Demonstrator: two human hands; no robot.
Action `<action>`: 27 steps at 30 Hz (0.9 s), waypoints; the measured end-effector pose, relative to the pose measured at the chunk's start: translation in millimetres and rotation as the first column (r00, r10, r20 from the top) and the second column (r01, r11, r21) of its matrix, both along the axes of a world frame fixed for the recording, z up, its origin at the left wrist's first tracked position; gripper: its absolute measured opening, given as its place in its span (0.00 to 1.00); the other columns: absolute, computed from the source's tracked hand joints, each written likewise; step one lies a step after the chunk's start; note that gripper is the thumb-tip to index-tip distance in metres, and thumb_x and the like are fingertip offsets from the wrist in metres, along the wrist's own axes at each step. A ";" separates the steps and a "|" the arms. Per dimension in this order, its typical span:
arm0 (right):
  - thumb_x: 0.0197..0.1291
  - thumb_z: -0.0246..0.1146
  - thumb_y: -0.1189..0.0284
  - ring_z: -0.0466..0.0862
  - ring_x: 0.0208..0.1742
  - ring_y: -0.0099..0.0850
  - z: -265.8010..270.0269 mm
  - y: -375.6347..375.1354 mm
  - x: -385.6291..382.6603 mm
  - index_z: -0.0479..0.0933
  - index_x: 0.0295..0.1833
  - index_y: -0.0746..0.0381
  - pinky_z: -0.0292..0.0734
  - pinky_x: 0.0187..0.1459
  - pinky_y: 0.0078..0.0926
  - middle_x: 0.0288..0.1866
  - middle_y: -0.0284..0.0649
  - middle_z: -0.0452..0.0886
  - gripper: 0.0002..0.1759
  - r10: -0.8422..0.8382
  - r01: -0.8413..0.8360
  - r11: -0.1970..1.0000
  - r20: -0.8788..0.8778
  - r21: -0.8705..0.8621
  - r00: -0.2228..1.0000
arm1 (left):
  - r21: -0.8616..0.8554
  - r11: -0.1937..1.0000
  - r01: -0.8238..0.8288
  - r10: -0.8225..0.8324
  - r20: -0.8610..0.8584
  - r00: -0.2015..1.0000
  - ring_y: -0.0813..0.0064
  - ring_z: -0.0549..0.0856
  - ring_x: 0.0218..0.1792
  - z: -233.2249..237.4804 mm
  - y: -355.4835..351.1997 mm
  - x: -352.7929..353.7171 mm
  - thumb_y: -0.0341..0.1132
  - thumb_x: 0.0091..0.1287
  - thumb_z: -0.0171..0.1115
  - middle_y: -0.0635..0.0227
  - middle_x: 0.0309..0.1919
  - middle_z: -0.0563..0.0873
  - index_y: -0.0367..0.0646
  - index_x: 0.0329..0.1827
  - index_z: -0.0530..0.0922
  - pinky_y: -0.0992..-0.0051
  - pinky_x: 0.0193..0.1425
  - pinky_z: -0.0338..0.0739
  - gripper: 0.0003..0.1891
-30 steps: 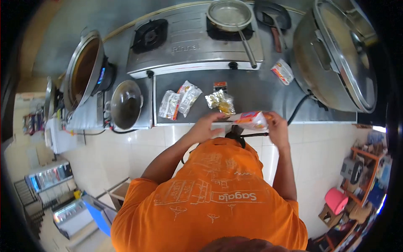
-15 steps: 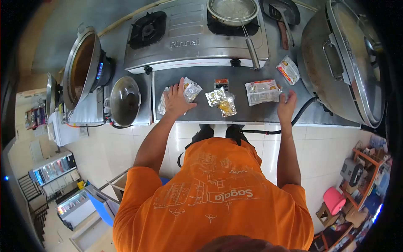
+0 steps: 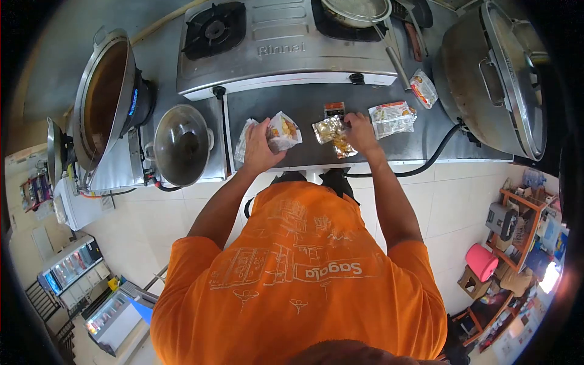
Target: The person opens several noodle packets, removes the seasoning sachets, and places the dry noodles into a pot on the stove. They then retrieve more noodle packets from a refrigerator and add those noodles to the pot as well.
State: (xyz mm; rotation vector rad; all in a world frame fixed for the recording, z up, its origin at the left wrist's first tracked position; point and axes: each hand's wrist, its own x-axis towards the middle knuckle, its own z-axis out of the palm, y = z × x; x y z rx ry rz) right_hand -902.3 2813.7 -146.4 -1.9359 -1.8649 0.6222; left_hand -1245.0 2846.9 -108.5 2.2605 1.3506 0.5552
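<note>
One left hand (image 3: 260, 146): holds a printed plastic packet (image 3: 285, 130) — away from the other hand
One right hand (image 3: 361, 131): at shiny foil sachets (image 3: 328, 130) — can't tell if it grips

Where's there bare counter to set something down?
Two patches: the counter nearer me than the right-hand printed packet, bordered by the black hose and front edge; and a thin strip between the stove and left hand. It's crowded around the foil sachets by the right hand.
</note>
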 end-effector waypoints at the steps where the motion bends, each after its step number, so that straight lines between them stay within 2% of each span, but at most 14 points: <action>1: 0.52 0.65 0.79 0.82 0.52 0.54 -2.1 -0.3 1.9 0.79 0.52 0.62 0.78 0.53 0.47 0.50 0.54 0.82 0.19 -0.015 0.012 0.999 -0.058 -0.048 0.998 | 0.112 0.994 0.017 -0.021 0.038 0.999 0.46 0.73 0.64 -1.7 -1.8 -3.5 0.41 0.43 0.80 0.48 0.62 0.76 0.34 0.71 0.62 0.48 0.77 0.56 0.51; 4: 0.52 0.63 0.81 0.85 0.45 0.53 -5.1 -8.7 4.1 0.80 0.46 0.65 0.78 0.48 0.44 0.41 0.56 0.84 0.13 -0.106 0.076 0.985 -0.204 -0.153 0.973 | -0.002 0.998 0.066 -0.064 0.193 0.979 0.49 0.75 0.64 -0.7 -1.9 -11.7 0.36 0.44 0.83 0.49 0.62 0.73 0.37 0.73 0.59 0.55 0.71 0.68 0.53; 5: 0.52 0.63 0.81 0.85 0.44 0.52 -3.6 -10.5 5.9 0.80 0.44 0.66 0.78 0.47 0.43 0.40 0.56 0.84 0.12 -0.137 0.089 0.974 -0.232 -0.206 0.963 | 0.051 0.995 0.087 -0.096 0.227 0.969 0.54 0.76 0.62 3.7 -1.2 -11.1 0.35 0.45 0.84 0.52 0.60 0.74 0.38 0.72 0.61 0.59 0.67 0.72 0.51; 6: 0.53 0.63 0.81 0.85 0.43 0.51 -2.7 -10.8 6.8 0.80 0.43 0.66 0.78 0.46 0.43 0.39 0.56 0.84 0.10 -0.167 0.099 0.961 -0.260 -0.258 0.951 | 0.024 0.995 0.094 -0.097 0.245 0.965 0.55 0.77 0.62 6.3 -0.4 -10.4 0.35 0.45 0.84 0.53 0.60 0.74 0.38 0.72 0.61 0.60 0.67 0.72 0.51; 7: 0.55 0.62 0.81 0.85 0.39 0.50 7.4 -14.7 3.9 0.81 0.40 0.67 0.78 0.44 0.41 0.34 0.54 0.84 0.07 -0.138 0.094 0.977 -0.231 -0.194 0.963 | -0.001 0.995 0.101 -0.097 0.260 0.961 0.56 0.77 0.62 8.6 0.1 -10.5 0.35 0.45 0.84 0.53 0.60 0.74 0.38 0.72 0.61 0.61 0.67 0.72 0.51; 10: 0.57 0.62 0.81 0.86 0.38 0.46 14.2 -21.1 7.9 0.82 0.40 0.66 0.78 0.42 0.39 0.34 0.51 0.85 0.06 -0.144 0.094 0.979 -0.285 -0.181 0.948 | -0.037 0.993 0.115 -0.094 0.362 0.928 0.60 0.78 0.60 6.6 1.1 -11.9 0.36 0.47 0.84 0.56 0.61 0.74 0.39 0.70 0.64 0.64 0.67 0.73 0.48; 11: 0.59 0.63 0.81 0.85 0.38 0.38 16.3 -24.2 9.3 0.82 0.42 0.66 0.78 0.42 0.34 0.35 0.49 0.85 0.06 -0.236 0.148 0.958 -0.384 -0.244 0.893 | -0.064 0.990 0.123 -0.086 0.414 0.906 0.61 0.79 0.60 2.7 1.2 -12.3 0.36 0.47 0.84 0.56 0.61 0.74 0.39 0.70 0.65 0.64 0.68 0.73 0.47; 12: 0.60 0.63 0.80 0.85 0.38 0.35 18.4 -27.0 11.5 0.82 0.42 0.67 0.78 0.43 0.33 0.35 0.47 0.85 0.06 -0.236 0.165 0.963 -0.378 -0.211 0.895 | -0.089 0.987 0.133 -0.077 0.466 0.881 0.61 0.79 0.60 -0.7 1.6 -11.4 0.36 0.48 0.84 0.57 0.61 0.74 0.39 0.69 0.66 0.64 0.68 0.73 0.46; 13: 0.60 0.63 0.80 0.84 0.38 0.33 23.5 -29.8 13.5 0.81 0.42 0.67 0.78 0.43 0.31 0.35 0.46 0.84 0.06 -0.237 0.181 0.967 -0.370 -0.179 0.898 | -0.155 0.980 0.123 -0.025 0.519 0.854 0.64 0.79 0.61 6.2 -0.8 -7.6 0.36 0.49 0.83 0.59 0.60 0.75 0.40 0.68 0.67 0.64 0.69 0.73 0.44; 15: 0.63 0.62 0.80 0.82 0.38 0.26 43.2 -37.9 14.0 0.80 0.44 0.67 0.77 0.44 0.27 0.36 0.40 0.84 0.05 -0.245 0.191 0.967 -0.425 -0.167 0.871 | -0.458 0.872 0.172 0.211 0.669 0.712 0.66 0.78 0.62 -15.9 0.1 -4.1 0.34 0.49 0.83 0.59 0.60 0.76 0.40 0.69 0.65 0.64 0.69 0.73 0.44; 17: 0.65 0.62 0.81 0.80 0.38 0.24 52.5 -42.4 15.9 0.79 0.44 0.67 0.76 0.44 0.25 0.36 0.36 0.83 0.04 -0.275 0.227 0.961 -0.501 -0.156 0.821 | -0.526 0.827 0.198 0.272 0.683 0.678 0.67 0.78 0.62 -20.0 -0.3 -2.2 0.34 0.49 0.83 0.59 0.60 0.76 0.40 0.70 0.63 0.63 0.70 0.72 0.46; 22: 0.66 0.61 0.81 0.77 0.38 0.19 51.4 -49.3 26.7 0.78 0.44 0.65 0.73 0.45 0.21 0.36 0.31 0.82 0.03 -0.318 0.284 0.946 -0.608 -0.156 0.728 | -0.156 0.979 0.131 -0.036 0.501 0.865 0.64 0.77 0.61 -6.2 0.7 7.6 0.37 0.50 0.82 0.57 0.60 0.74 0.39 0.72 0.58 0.61 0.70 0.72 0.50; 25: 0.67 0.61 0.80 0.76 0.37 0.17 59.6 -52.8 31.6 0.78 0.44 0.63 0.71 0.44 0.19 0.36 0.29 0.81 0.02 -0.341 0.297 0.938 -0.653 -0.182 0.676 | 0.030 0.997 0.076 -0.082 0.346 0.935 0.61 0.76 0.62 10.1 1.2 12.5 0.38 0.48 0.83 0.53 0.62 0.70 0.38 0.73 0.55 0.61 0.69 0.72 0.53; 27: 0.68 0.61 0.79 0.75 0.37 0.16 68.6 -54.0 33.5 0.78 0.43 0.63 0.71 0.43 0.18 0.35 0.28 0.80 0.02 -0.357 0.319 0.929 -0.682 -0.187 0.639 | 0.059 0.998 0.031 -0.046 0.270 0.962 0.57 0.74 0.64 23.1 -0.6 16.7 0.36 0.46 0.83 0.51 0.63 0.68 0.37 0.74 0.53 0.61 0.69 0.71 0.56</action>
